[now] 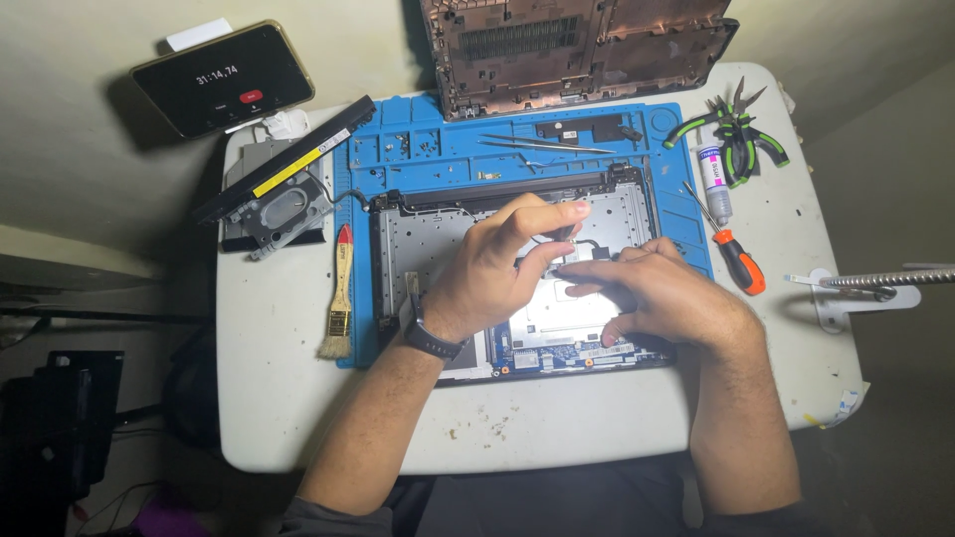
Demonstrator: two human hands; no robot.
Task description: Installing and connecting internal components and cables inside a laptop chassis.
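We are pressing both hands, left hand (494, 261) and right hand (652, 293), fingers curled, onto the opened laptop chassis (418, 239), perhaps pinching a small cable; gentle, steady pressure suits.

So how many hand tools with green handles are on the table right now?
2. Both green-handled tools, one pair of pliers and one pair of cutters, lie crossed over each other at the table's far right corner, beside the blue mat. None seems hidden.
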